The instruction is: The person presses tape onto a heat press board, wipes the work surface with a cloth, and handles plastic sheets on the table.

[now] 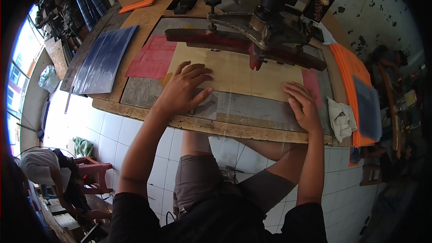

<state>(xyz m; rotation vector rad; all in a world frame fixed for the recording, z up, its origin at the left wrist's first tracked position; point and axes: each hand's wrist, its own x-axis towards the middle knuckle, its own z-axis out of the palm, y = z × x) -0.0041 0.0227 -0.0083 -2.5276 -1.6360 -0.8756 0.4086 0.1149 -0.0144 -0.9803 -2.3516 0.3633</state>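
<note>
Left hand [186, 88] and right hand [303, 105] rest empty, fingers loosely spread, at either end of a yellow sheet [245, 74] beneath the press [264, 36], apparently steadying it flat. Across the worktop [121, 110] from left lie blue sheets [107, 58], a pink sheet [150, 57], then a cloth [342, 118] and orange stack [354, 72], seemingly parked within reach.

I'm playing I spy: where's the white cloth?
In the head view, the crumpled white cloth is on the right side, between the person's right hand and the orange stack.
</note>
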